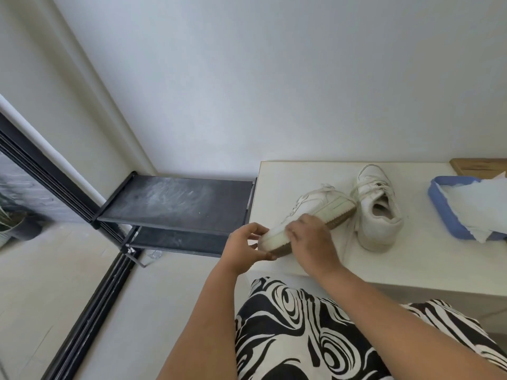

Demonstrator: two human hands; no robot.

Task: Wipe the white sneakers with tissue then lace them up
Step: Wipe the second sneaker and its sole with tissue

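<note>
One white sneaker (pixel 318 208) with a brown sole lies tipped on its side at the left front of the white table (pixel 301 264). My left hand (pixel 247 246) grips its toe end, fingers curled round the sole. My right hand (pixel 311 239) lies over the sneaker's side wall, palm down; any tissue under it is hidden. The second white sneaker (pixel 377 209) stands upright just to the right, heel toward me, laces loose. A sheet of white tissue (pixel 482 204) lies in a blue tray (pixel 441 212) at the right.
A black two-tier shoe rack (pixel 175 204) stands left of the table against the wall. A wooden board (pixel 480 167) lies at the table's back right. My black-and-white patterned lap (pixel 315 333) is below. A dark sliding-door frame (pixel 90 292) runs along the floor at left.
</note>
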